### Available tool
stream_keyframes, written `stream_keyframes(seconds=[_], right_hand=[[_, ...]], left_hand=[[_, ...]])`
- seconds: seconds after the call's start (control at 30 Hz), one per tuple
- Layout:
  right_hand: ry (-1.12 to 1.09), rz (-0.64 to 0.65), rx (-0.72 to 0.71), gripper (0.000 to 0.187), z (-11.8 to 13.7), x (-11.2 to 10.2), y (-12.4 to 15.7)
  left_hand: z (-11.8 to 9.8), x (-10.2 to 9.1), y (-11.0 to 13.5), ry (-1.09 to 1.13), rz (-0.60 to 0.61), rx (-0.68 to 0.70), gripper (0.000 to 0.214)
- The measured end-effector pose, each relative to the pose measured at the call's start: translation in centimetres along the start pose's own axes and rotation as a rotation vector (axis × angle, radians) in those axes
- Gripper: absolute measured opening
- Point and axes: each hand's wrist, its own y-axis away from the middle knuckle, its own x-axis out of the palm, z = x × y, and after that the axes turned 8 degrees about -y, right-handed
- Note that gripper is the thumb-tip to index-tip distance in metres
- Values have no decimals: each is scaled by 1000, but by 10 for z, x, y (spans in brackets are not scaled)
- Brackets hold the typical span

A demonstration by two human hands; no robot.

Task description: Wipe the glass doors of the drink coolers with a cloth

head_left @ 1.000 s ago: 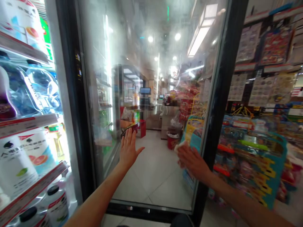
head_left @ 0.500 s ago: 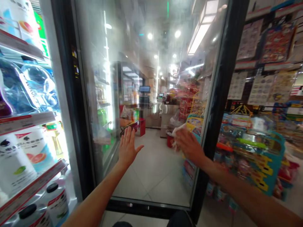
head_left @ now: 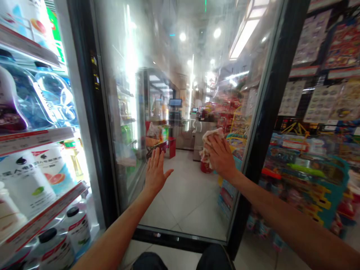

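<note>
Cloth [head_left: 208,139] and right hand [head_left: 222,155] higher, glass door [head_left: 180,82] ahead (bottles [head_left: 77,227] alongside)

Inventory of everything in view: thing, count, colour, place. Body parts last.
glass door: one, clear with black frame, centre
cloth: one, pale, under right hand at door
shelf edges: three, grey and red, left
blue-tinted bottles: at least two, upper left
fruit-print packages: several, white, left shelves
black-capped bottles: at least two, lower left
monitor: one, dark with blue screen, beyond glass
red bin: one, partly hidden, beyond glass
hanging packs: several, mixed, upper right
display rack: one, teal, right
floor: tiled, pale
knees: two, dark-clothed, bottom
left hand: one, bare, centre
right hand: one, bare, right of centre
</note>
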Motion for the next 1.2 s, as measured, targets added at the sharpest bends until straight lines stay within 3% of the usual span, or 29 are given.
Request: stream_keyframes(seconds=[0.07, 0.17, 0.23, 0.3, 0.4, 0.47, 0.67, 0.87, 1.07, 1.13, 1.2], right_hand=[[-24, -12, -14, 40, 10, 6, 3], [-139, 98, -283, 40, 43, 22, 42], [-170, 153, -389, 39, 54, 29, 60], [-144, 129, -355, 38, 46, 27, 52], [-57, 0, -103, 38, 27, 18, 17], [-31, -33, -17, 38, 27, 16, 6], [-187, 117, -406, 39, 61, 29, 37], [-58, -11, -50, 38, 34, 24, -4], [-236, 138, -425, 41, 70, 41, 36], [-215, 108, -384, 40, 66, 42, 22], [-163, 35, -234, 39, 58, 40, -5]], left_hand=[[0, -1, 3, -7, 13, 2, 79], [0, -2, 14, -19, 37, 17, 75], [2, 0, 23, -35, 39, 36, 73], [3, 2, 32, -52, 38, 55, 73], [1, 4, 40, -65, 55, 63, 74], [-1, 4, 42, -66, 71, 50, 75], [1, 2, 52, -68, 114, 56, 69], [2, 2, 63, -73, 147, 32, 70], [7, 2, 70, -96, 142, 31, 70], [12, 3, 72, -115, 151, 30, 70], [16, 3, 75, -118, 166, 24, 69]])
